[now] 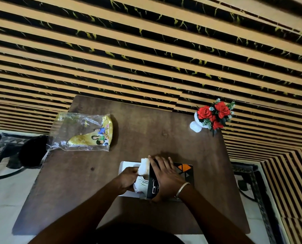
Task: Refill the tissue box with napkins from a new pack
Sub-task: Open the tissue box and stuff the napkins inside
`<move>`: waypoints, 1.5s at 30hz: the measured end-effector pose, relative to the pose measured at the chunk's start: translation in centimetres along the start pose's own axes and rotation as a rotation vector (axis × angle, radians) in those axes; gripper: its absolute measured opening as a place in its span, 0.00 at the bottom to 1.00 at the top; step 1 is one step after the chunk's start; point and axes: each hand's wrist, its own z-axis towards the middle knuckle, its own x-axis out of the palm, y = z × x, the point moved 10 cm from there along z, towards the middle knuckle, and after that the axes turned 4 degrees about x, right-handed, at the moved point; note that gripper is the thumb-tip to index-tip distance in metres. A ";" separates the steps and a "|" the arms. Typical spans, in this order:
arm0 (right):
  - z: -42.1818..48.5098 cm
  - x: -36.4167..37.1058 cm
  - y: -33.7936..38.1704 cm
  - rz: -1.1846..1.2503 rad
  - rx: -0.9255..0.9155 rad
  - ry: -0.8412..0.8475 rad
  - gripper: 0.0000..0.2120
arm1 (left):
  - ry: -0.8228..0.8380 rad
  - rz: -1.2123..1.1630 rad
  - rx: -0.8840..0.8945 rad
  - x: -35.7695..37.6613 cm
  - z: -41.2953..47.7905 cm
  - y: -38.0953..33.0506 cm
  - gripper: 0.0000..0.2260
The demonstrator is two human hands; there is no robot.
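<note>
A black tissue box (185,170) with orange triangle marks lies on the brown table (86,187) near its front edge. My right hand (166,176) lies over the box with fingers spread and thumb curled round its near side. A stack of white napkins (144,167) sticks out of the box's left end onto a white tray or lid (124,165). My left hand (126,179) grips the napkins at that opening. The opened yellow and clear napkin pack (83,132) lies flat at the table's far left; it looks empty.
A white vase with red artificial roses (212,115) stands at the table's far right corner. A striped black and tan wall panel runs behind and to the right. A dark round stool (33,152) stands on the floor at left.
</note>
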 end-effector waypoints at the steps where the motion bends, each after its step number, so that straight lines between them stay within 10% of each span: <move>1: -0.1 0.0 0.0 -0.003 0.001 -0.001 0.70 | -0.016 0.075 0.024 0.1 0.1 0.0 0.07; 20: 0.7 2.4 -0.6 -0.016 0.016 0.068 0.70 | -0.070 0.838 0.292 -0.1 0.7 0.2 0.35; 36: 0.8 2.9 -0.6 -0.035 0.019 0.082 0.70 | -0.047 0.684 0.435 3.4 0.4 -0.8 0.17; 45: 0.9 3.0 -0.8 -0.048 0.007 0.088 0.69 | 0.091 1.528 0.886 4.2 -2.2 0.3 0.22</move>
